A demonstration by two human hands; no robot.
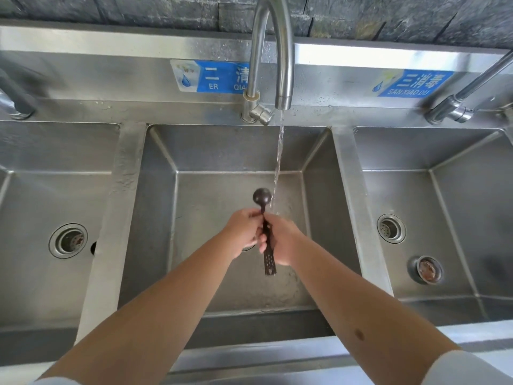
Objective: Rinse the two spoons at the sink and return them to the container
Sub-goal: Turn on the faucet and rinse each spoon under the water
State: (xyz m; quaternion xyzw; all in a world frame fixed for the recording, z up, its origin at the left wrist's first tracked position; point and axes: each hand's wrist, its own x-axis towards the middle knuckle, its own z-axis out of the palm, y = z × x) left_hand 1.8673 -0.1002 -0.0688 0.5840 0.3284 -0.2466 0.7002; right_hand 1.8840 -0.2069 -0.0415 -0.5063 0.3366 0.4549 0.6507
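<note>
Both hands meet over the middle steel sink basin (211, 190). A dark brown spoon (262, 196) stands with its round bowl pointing away from me and its patterned handle end hanging below my palms. My left hand (243, 232) grips the handle from the left and my right hand (283, 237) grips it from the right. Whether one spoon or two are held together I cannot tell. A thin stream of water (278, 162) falls from the curved faucet (273, 51) just right of the spoon's bowl, touching my right hand. No container is in view.
A left basin (33, 207) with a drain (68, 240) and a right basin (455, 207) with a drain (391, 228) and a loose strainer plug (424, 270) flank the middle one. Further faucets stand at far left (12, 104) and far right (460, 104). Blue labels sit on the backsplash.
</note>
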